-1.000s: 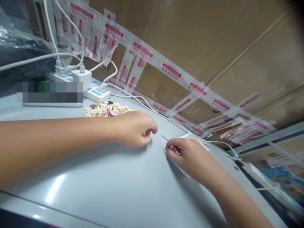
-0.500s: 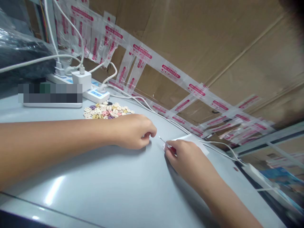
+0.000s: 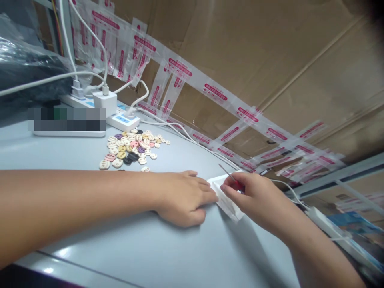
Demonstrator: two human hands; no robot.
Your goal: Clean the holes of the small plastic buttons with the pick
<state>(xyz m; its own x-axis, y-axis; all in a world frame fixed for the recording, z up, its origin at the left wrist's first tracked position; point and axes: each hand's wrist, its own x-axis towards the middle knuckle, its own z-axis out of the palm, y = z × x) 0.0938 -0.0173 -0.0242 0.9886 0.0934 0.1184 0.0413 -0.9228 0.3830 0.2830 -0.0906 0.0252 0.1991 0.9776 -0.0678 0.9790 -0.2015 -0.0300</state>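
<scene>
Left hand (image 3: 183, 198) now flat, perhaps touching packet (image 3: 225, 198).

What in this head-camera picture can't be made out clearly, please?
- Head view: the flat item behind the beads is blurred over.
- The white packet is partly covered by the right hand; its contents don't show.
- The thin tool has its handle hidden inside that hand.
- Whatever lies under the left hand is hidden by the palm.
- Print on the tape strips is too small.
</scene>
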